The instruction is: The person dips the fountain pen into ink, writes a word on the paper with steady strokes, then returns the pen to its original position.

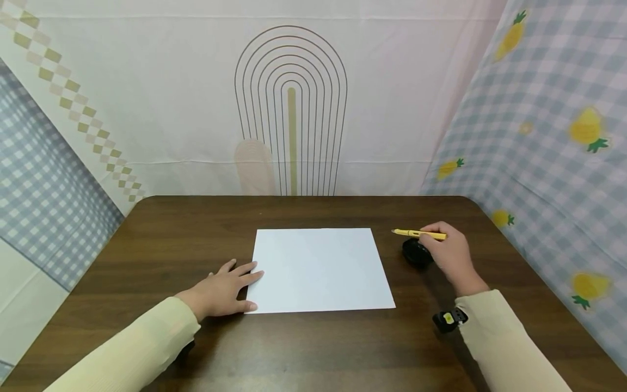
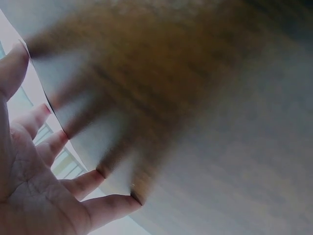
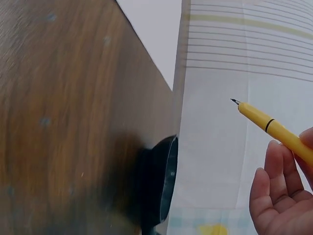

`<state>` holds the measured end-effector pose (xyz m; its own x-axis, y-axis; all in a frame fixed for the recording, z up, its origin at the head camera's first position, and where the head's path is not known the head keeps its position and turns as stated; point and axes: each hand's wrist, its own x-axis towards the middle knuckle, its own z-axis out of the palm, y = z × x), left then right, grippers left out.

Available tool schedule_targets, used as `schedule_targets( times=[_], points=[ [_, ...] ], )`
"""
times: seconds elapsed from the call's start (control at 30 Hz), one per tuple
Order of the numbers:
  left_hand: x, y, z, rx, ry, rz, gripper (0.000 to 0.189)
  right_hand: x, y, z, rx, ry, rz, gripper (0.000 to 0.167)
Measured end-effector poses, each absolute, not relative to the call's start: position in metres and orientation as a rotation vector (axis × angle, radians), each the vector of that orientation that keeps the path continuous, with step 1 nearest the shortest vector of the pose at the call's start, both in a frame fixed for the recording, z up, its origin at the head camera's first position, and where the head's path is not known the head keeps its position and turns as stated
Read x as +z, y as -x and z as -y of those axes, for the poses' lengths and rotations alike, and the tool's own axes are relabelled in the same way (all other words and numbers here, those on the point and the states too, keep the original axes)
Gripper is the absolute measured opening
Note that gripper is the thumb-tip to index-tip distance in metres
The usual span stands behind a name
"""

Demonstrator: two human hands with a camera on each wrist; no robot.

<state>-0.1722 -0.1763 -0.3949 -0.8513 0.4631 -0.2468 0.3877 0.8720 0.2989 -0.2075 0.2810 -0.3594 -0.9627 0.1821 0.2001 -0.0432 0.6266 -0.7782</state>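
Observation:
A blank white sheet of paper (image 1: 320, 269) lies on the wooden table. Across its left edge my left hand (image 1: 222, 291) is spread, with the thumb and two fingers touching the sheet; in the left wrist view the fingertips (image 2: 120, 203) meet the surface. My right hand (image 1: 448, 250) pinches a yellow fountain pen (image 1: 418, 233), held level above the table to the right of the sheet. Its bare nib points left, as the right wrist view of the pen (image 3: 261, 120) also shows. Below that hand stands a small black round dish (image 1: 415, 253).
The brown table (image 1: 313, 348) has rounded far corners. A white patterned cloth (image 1: 392, 109) hangs behind it, and checked cloth with yellow fruit (image 1: 563, 163) hangs along the right side. On the right wrist is a black strap device (image 1: 449, 319).

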Motion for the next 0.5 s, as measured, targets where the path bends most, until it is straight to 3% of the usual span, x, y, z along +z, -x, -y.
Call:
schedule_targets(
  times=[0.5],
  points=[
    [-0.393, 0.175, 0.175, 0.315, -0.634, -2.744, 0.072, -0.359, 0.217, -0.253, 1.388, 0.058, 2.600, 0.023]
  ],
)
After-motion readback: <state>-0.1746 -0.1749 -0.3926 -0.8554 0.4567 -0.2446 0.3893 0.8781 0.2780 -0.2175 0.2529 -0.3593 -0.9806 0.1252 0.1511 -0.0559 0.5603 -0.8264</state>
